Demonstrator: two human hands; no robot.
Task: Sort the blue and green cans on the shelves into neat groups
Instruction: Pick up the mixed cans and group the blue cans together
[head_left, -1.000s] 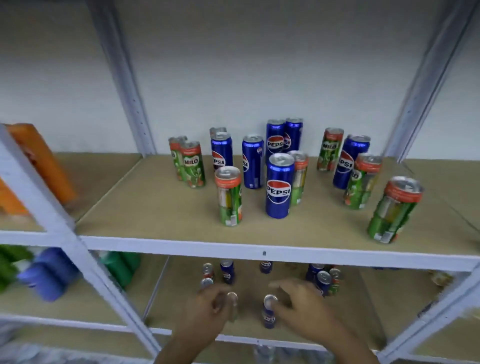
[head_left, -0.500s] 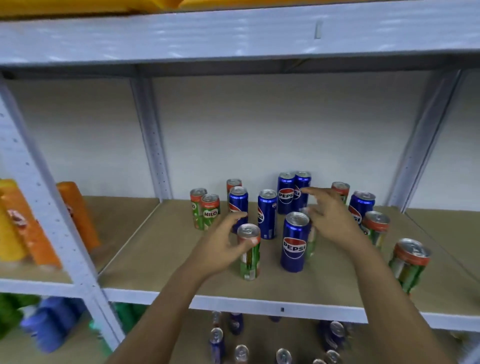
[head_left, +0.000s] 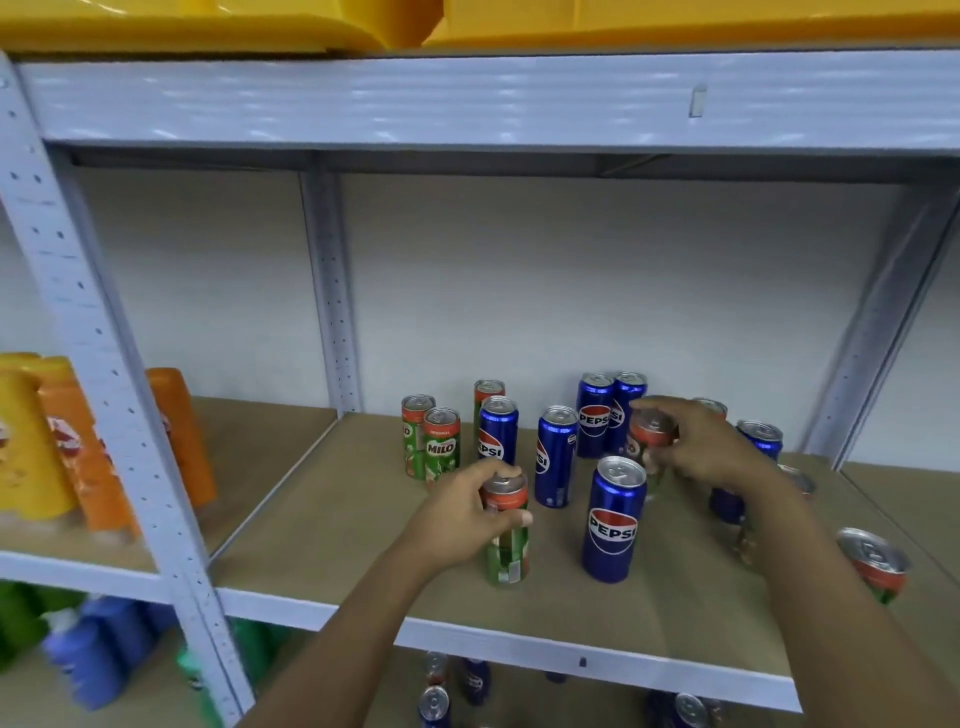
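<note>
I'm gripping a green Milo can low centre on the shelf board, left hand curling round its top. Right hand is pinching another Milo can centre-right, behind the front Pepsi can.

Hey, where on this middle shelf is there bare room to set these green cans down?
Bare board lies front-left, between the front edge, the Milo pair and the left hand. The back-centre Pepsi cans and the right side, around the right hand, are crowded.
</note>
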